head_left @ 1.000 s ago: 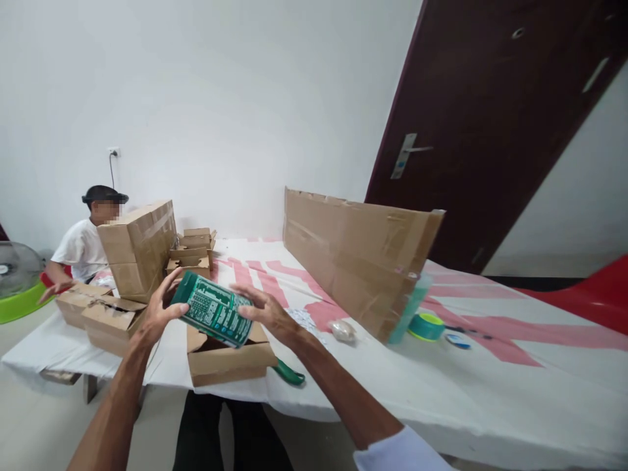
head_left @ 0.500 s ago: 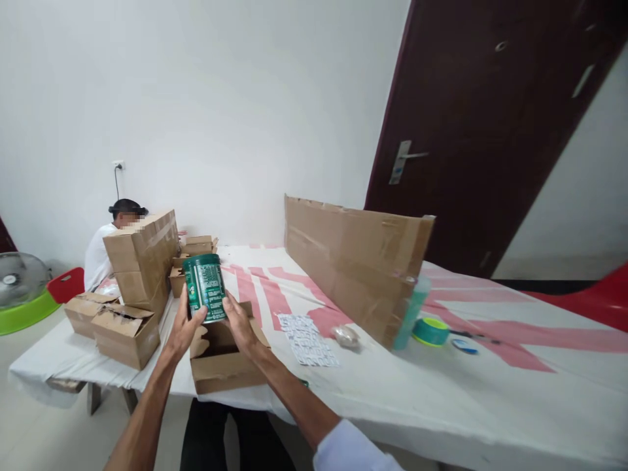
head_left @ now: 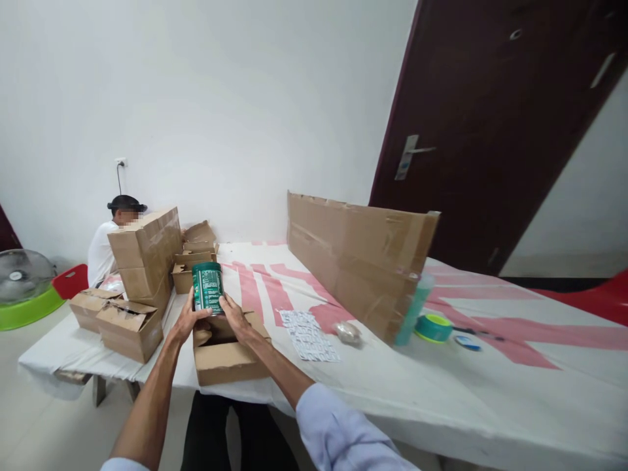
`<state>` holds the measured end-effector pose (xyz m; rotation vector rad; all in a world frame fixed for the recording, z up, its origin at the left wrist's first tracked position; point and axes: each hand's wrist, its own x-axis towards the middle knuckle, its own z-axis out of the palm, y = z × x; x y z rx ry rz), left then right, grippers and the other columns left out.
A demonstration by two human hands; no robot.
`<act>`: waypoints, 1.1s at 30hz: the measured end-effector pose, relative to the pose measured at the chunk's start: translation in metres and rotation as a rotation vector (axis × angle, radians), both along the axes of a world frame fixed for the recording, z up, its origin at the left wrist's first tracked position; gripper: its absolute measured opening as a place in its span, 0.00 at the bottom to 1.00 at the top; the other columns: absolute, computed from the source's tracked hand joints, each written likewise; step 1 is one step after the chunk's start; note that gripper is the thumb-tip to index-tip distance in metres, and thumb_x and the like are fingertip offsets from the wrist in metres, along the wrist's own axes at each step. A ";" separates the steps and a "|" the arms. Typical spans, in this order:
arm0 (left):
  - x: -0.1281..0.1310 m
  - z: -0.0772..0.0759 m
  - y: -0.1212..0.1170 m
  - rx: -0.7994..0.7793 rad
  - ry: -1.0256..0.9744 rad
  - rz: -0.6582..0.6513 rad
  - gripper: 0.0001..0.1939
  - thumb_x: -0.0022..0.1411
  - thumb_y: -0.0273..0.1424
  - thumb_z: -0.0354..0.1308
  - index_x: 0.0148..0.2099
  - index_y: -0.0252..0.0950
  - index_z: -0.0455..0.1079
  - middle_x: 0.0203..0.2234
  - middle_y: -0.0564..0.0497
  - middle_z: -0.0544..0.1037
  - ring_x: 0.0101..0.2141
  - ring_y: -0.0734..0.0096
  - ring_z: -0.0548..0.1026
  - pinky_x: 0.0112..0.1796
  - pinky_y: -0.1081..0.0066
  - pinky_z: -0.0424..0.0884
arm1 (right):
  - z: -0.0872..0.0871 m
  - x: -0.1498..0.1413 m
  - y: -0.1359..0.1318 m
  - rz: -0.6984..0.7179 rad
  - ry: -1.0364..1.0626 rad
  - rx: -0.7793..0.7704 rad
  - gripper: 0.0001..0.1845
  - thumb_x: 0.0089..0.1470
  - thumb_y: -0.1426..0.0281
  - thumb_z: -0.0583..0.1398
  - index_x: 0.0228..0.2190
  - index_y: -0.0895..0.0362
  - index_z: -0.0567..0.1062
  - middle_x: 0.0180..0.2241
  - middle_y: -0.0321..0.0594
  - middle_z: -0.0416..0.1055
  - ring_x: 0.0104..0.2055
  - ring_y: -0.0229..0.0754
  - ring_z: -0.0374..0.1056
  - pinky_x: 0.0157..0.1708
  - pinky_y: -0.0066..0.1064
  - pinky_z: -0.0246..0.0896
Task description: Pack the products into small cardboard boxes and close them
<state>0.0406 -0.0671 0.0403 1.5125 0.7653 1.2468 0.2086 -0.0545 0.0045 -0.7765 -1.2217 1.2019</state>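
Note:
A green canister (head_left: 208, 288) with a darker green lid and white print stands upright between my hands, above the back of an open cardboard box (head_left: 230, 371). My left hand (head_left: 187, 318) grips its left side and lower front, thumb across the label. On the canister's lower right side rests my right hand (head_left: 234, 316), fingers partly behind it. The box sits at the table's near edge with its flaps up, and my right forearm passes over its right side. A sheet of printed labels (head_left: 309, 336) lies right of the box.
A big cardboard panel (head_left: 358, 261) stands on the table (head_left: 441, 405). By it are a roll of tape (head_left: 434, 327) and a small clear bag (head_left: 347, 332). Small cartons (head_left: 131, 333) and a tall carton (head_left: 147, 252) stand left. Behind them sits a person (head_left: 102, 252); a fan (head_left: 24, 278) is farther left.
The canister has turned from tilted on its side to upright and moved slightly away from me. Both hands have shifted with it. The person at left has drawn an arm back behind the tall carton.

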 end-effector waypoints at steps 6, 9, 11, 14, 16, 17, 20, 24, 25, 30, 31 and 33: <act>0.001 -0.009 0.004 -0.043 -0.029 0.000 0.54 0.53 0.36 0.73 0.76 0.39 0.51 0.62 0.40 0.75 0.56 0.46 0.77 0.54 0.55 0.75 | -0.006 0.000 0.004 -0.008 -0.024 -0.021 0.43 0.54 0.39 0.61 0.65 0.47 0.70 0.61 0.44 0.74 0.56 0.53 0.74 0.55 0.51 0.73; 0.001 -0.008 0.006 -0.023 -0.057 -0.001 0.51 0.52 0.34 0.73 0.74 0.38 0.55 0.62 0.41 0.75 0.58 0.47 0.75 0.59 0.55 0.70 | -0.005 0.000 0.005 -0.010 -0.035 -0.030 0.42 0.55 0.40 0.62 0.64 0.45 0.71 0.60 0.43 0.75 0.55 0.53 0.74 0.54 0.51 0.74; 0.002 -0.008 0.006 -0.020 -0.062 -0.001 0.50 0.51 0.34 0.73 0.73 0.38 0.57 0.61 0.42 0.75 0.58 0.47 0.75 0.61 0.54 0.68 | -0.005 0.000 0.005 -0.008 -0.039 -0.030 0.41 0.55 0.40 0.61 0.64 0.45 0.71 0.59 0.43 0.75 0.54 0.53 0.75 0.53 0.51 0.74; 0.002 -0.007 0.006 -0.021 -0.071 -0.001 0.49 0.51 0.34 0.74 0.72 0.39 0.59 0.61 0.42 0.76 0.58 0.47 0.75 0.62 0.53 0.67 | -0.005 0.000 0.004 -0.005 -0.044 -0.026 0.40 0.56 0.40 0.61 0.64 0.45 0.71 0.59 0.42 0.76 0.54 0.53 0.75 0.52 0.50 0.75; 0.003 -0.006 0.005 -0.021 -0.077 -0.004 0.49 0.51 0.34 0.74 0.71 0.39 0.59 0.61 0.42 0.76 0.59 0.47 0.75 0.62 0.53 0.67 | -0.005 0.000 0.004 -0.005 -0.049 -0.025 0.40 0.57 0.40 0.60 0.64 0.45 0.71 0.59 0.42 0.76 0.54 0.53 0.75 0.51 0.49 0.76; 0.003 -0.006 0.005 -0.022 -0.079 -0.005 0.48 0.50 0.34 0.74 0.71 0.38 0.59 0.61 0.41 0.75 0.59 0.47 0.75 0.62 0.53 0.67 | -0.005 0.000 0.004 -0.006 -0.052 -0.026 0.40 0.57 0.40 0.60 0.64 0.45 0.71 0.59 0.42 0.75 0.54 0.53 0.75 0.50 0.49 0.76; 0.003 -0.006 0.005 -0.028 -0.083 -0.005 0.49 0.51 0.34 0.74 0.72 0.38 0.58 0.62 0.41 0.75 0.59 0.46 0.75 0.62 0.52 0.67 | -0.005 0.000 0.004 -0.013 -0.062 -0.027 0.40 0.58 0.41 0.60 0.65 0.45 0.70 0.60 0.43 0.74 0.54 0.53 0.75 0.50 0.49 0.76; 0.002 -0.008 0.005 -0.028 -0.088 0.001 0.51 0.51 0.36 0.75 0.72 0.38 0.57 0.62 0.40 0.75 0.60 0.46 0.75 0.63 0.50 0.66 | -0.005 0.001 0.003 -0.011 -0.071 -0.021 0.40 0.59 0.40 0.59 0.65 0.45 0.70 0.62 0.43 0.73 0.54 0.53 0.75 0.50 0.49 0.76; 0.002 -0.009 0.005 -0.026 -0.089 -0.002 0.51 0.50 0.36 0.75 0.73 0.38 0.57 0.62 0.40 0.76 0.59 0.46 0.75 0.63 0.50 0.66 | -0.005 0.001 0.002 -0.010 -0.073 -0.018 0.40 0.59 0.40 0.59 0.65 0.46 0.70 0.61 0.43 0.73 0.54 0.53 0.75 0.50 0.49 0.76; 0.001 -0.008 0.006 -0.007 -0.086 -0.021 0.51 0.51 0.37 0.75 0.73 0.38 0.57 0.59 0.39 0.77 0.57 0.46 0.77 0.61 0.50 0.69 | -0.002 0.001 0.004 -0.008 -0.084 -0.004 0.41 0.57 0.39 0.59 0.64 0.47 0.70 0.60 0.45 0.74 0.53 0.53 0.75 0.50 0.49 0.76; 0.001 -0.007 0.007 -0.002 -0.087 -0.022 0.51 0.51 0.37 0.75 0.72 0.38 0.57 0.60 0.39 0.77 0.58 0.46 0.77 0.61 0.50 0.69 | -0.001 0.000 0.005 -0.009 -0.085 -0.001 0.42 0.57 0.38 0.60 0.65 0.47 0.70 0.60 0.45 0.74 0.53 0.53 0.75 0.50 0.49 0.76; 0.001 -0.005 0.008 0.007 -0.092 -0.018 0.50 0.51 0.36 0.75 0.72 0.37 0.57 0.61 0.39 0.76 0.59 0.47 0.76 0.62 0.52 0.68 | 0.002 0.000 0.007 -0.011 -0.087 0.006 0.44 0.56 0.37 0.60 0.65 0.48 0.69 0.61 0.46 0.73 0.53 0.53 0.75 0.50 0.50 0.76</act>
